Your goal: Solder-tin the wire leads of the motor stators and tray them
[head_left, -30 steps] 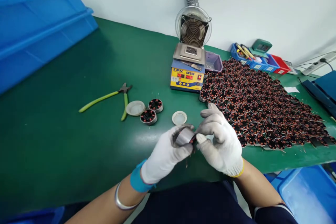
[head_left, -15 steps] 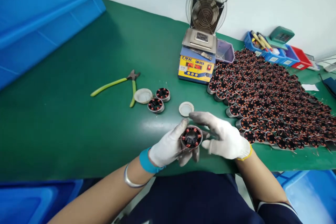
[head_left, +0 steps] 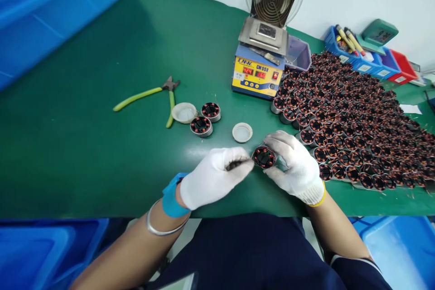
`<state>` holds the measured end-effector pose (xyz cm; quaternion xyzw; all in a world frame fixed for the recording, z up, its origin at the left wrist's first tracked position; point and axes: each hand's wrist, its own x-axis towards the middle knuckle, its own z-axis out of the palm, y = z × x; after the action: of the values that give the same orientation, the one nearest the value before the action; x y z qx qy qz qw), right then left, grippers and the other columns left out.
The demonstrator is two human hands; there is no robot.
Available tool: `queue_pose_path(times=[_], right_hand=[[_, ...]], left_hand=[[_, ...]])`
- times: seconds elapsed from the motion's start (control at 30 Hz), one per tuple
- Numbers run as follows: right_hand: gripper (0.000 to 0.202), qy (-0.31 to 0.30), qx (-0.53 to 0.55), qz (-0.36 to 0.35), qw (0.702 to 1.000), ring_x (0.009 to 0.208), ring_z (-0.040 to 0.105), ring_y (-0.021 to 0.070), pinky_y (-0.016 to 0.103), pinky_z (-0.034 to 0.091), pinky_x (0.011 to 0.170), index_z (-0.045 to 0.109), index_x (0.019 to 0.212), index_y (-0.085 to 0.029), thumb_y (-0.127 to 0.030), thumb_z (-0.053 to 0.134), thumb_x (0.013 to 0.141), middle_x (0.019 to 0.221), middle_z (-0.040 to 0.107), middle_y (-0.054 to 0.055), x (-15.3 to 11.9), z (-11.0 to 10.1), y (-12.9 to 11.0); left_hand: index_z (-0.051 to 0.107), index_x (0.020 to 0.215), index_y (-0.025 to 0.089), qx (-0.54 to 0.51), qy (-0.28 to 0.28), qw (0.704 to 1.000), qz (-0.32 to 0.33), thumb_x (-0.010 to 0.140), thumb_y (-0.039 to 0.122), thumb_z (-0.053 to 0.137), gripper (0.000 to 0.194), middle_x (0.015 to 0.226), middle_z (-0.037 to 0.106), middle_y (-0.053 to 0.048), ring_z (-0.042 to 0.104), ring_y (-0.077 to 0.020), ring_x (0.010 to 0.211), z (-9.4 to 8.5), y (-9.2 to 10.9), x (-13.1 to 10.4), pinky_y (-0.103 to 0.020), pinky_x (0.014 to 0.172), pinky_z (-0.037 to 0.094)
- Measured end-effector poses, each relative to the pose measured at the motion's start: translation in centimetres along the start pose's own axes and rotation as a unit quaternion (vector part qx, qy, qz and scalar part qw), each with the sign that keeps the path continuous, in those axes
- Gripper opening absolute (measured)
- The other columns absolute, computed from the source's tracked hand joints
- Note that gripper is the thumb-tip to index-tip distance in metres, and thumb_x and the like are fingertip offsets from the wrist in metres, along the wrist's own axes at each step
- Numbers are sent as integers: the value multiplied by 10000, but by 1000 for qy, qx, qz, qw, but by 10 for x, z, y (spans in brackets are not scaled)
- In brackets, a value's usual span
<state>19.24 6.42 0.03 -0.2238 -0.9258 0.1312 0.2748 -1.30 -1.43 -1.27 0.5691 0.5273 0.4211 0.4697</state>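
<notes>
My right hand (head_left: 292, 165), in a white glove, grips a motor stator (head_left: 264, 157) by its side. The stator is a metal ring with a black core and copper windings, facing up. At its left edge my left hand (head_left: 220, 174), gloved too, has thumb and fingers pinched together. Whatever is between those fingertips is too small to make out. Just beyond the hands lies a small white round dish (head_left: 242, 132). Further left sit two more stators (head_left: 201, 125) beside another shallow dish (head_left: 184, 112).
Green-handled cutters (head_left: 142, 96) lie open on the green table (head_left: 84, 158). A yellow and blue solder pot unit (head_left: 255, 74) stands at the back. Rows of stators (head_left: 353, 131) cover the right side. Blue bins (head_left: 61, 22) rise at the left.
The stator has passed from my left hand to my right and moved up and right. My left hand has turned over and now pinches at the stator's edge. The camera view has shifted slightly.
</notes>
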Motion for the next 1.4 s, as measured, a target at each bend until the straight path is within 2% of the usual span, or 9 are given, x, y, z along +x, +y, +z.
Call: queue_pose_path(times=[0.1, 0.23, 0.4, 0.53, 0.73, 0.87, 0.93, 1.07, 1.4], right_hand=[[514, 30, -13, 17, 999, 1149, 626, 266, 482, 507, 1062, 494, 1308, -225, -191, 625, 812, 1201, 643, 106, -1, 1, 1], [524, 59, -22, 16, 998, 1126, 618, 267, 515, 489, 1077, 501, 1295, -209, -174, 643, 792, 1168, 644, 109, -2, 7, 0], [532, 48, -25, 0, 999, 1094, 626, 265, 541, 460, 1097, 489, 1287, -224, -180, 662, 786, 1147, 652, 102, -2, 10, -3], [518, 49, -4, 43, 998, 1093, 634, 276, 569, 433, 1108, 498, 1262, -256, -219, 658, 771, 1137, 658, 86, -3, 7, -3], [431, 20, -27, 141, 989, 1175, 608, 290, 507, 482, 1056, 544, 1141, -225, -269, 660, 729, 1246, 627, 112, 2, 9, 0], [445, -100, -105, 280, 949, 1028, 673, 288, 416, 568, 797, 550, 1181, -245, -281, 648, 748, 1292, 621, 86, 28, 13, -1], [450, -157, -151, 289, 932, 935, 687, 284, 382, 549, 701, 555, 1202, -266, -303, 641, 762, 1206, 654, 64, 43, 14, -1], [448, -223, -193, 249, 923, 909, 681, 273, 333, 500, 630, 583, 1218, -281, -318, 642, 775, 1201, 652, 46, 65, 12, -2], [502, -240, -142, 205, 938, 960, 662, 266, 358, 516, 801, 613, 1244, -226, -359, 665, 762, 1144, 678, 55, 80, 9, 9]], left_hand=[[548, 591, 185, -40, -57, 998, 2, 786, 225, 596, 205, 512, 494, 42, 420, -80, 458, -7, -1, -5, -223, 464, 361], [561, 733, 198, -125, 152, 979, -51, 780, 362, 634, 186, 572, 541, 32, 471, -103, 471, -2, -4, 2, -231, 442, 372], [525, 649, 196, -53, 53, 992, -103, 837, 395, 626, 292, 552, 507, 46, 466, -92, 496, 17, 0, 4, -229, 491, 400], [540, 631, 202, -210, 36, 976, -54, 841, 431, 684, 342, 443, 443, 69, 376, -72, 355, 5, 7, -10, -236, 411, 316], [528, 657, 209, -376, 171, 911, 8, 873, 456, 632, 344, 418, 387, 78, 302, -59, 329, -14, 8, -5, -218, 402, 272], [602, 736, 198, -112, -91, 988, -55, 822, 442, 638, 261, 543, 565, 21, 499, -123, 435, 7, -1, -1, -248, 432, 375], [627, 764, 191, 117, -152, 981, -22, 818, 401, 642, 217, 630, 632, -10, 586, -161, 551, 20, -6, -2, -274, 541, 447], [632, 810, 200, 348, -139, 926, 51, 889, 438, 558, 261, 756, 692, -50, 674, -227, 726, 35, -14, -1, -320, 675, 490], [633, 859, 187, 347, -107, 928, 86, 918, 466, 519, 307, 806, 709, -73, 688, -257, 737, 33, -18, -2, -352, 654, 479]])
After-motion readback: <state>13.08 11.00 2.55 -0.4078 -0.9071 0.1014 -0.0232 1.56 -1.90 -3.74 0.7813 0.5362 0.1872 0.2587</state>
